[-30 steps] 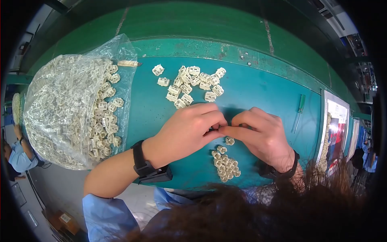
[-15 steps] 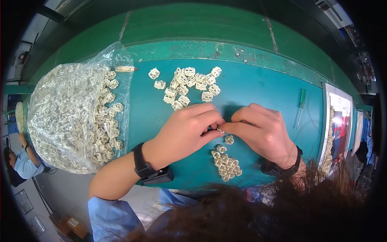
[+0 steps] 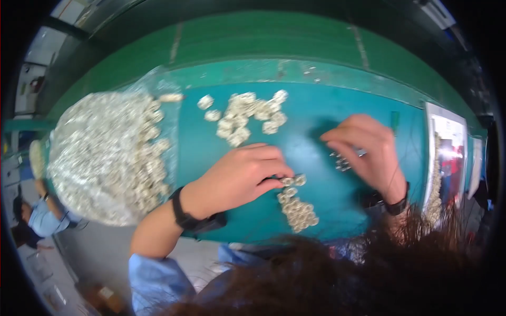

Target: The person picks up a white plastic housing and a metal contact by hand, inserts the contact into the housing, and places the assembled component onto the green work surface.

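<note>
My left hand (image 3: 245, 176) is closed, with thumb and fingertips on a small cream plastic part (image 3: 286, 181). Just below, a tight cluster of similar round-ended parts (image 3: 300, 213) stands on the green mat, and one more (image 3: 300, 180) is beside the fingertips. My right hand (image 3: 369, 150) hovers to the right, thumb and forefinger pinched together; anything between them is too blurred to make out. Under its palm lie several small shiny metal pieces (image 3: 342, 163). Farther away is a loose pile of cream plastic parts (image 3: 242, 110).
A clear plastic bag (image 3: 100, 152) full of cream parts fills the left side. A green-handled screwdriver (image 3: 395, 120) lies partly behind my right hand. At the right edge is a printed sheet in a frame (image 3: 447, 142). Another person's arm (image 3: 47, 197) shows far left.
My hands have parted. The right moved right and up, away from the left, revealing the metal pieces. My left hand has lowered slightly beside the cluster. The whole view has shifted a little.
</note>
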`<state>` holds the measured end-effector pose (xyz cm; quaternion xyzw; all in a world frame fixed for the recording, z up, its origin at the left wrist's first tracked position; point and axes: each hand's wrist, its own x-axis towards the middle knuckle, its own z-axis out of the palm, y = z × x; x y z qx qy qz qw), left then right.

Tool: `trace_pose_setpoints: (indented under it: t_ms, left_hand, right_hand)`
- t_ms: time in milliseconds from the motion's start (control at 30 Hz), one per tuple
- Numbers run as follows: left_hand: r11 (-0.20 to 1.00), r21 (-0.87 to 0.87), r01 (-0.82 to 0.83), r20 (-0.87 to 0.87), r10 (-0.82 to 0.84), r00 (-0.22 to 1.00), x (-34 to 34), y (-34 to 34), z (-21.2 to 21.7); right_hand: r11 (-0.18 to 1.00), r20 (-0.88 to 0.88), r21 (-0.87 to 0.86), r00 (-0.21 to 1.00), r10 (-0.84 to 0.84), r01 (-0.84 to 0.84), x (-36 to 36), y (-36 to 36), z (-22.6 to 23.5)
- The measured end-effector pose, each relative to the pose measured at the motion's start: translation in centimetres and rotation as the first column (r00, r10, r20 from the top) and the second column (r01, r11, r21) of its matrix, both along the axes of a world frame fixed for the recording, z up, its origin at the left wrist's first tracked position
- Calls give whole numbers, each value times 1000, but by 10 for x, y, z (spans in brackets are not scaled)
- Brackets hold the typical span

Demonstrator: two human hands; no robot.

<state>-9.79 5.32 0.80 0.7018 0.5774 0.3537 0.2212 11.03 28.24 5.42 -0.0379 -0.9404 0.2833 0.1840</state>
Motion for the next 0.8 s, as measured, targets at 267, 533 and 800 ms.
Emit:
trace_pose_setpoints:
  t_ms: [267,533,800]
  left_hand:
    - [972,-186,-143,222,184,958,5,-8,67]
    - [710,312,-631,588,378,715,51,-12,148]
    - [217,770,-600,283,726,627,61,-22,126]
  right_hand:
    - [974,101,-170,986,-135,151,22,-3,23]
    - [876,64,-446,970,233,-181,12,-175,64]
    - [740,11,-672,998,55,-34,24,-240,25]
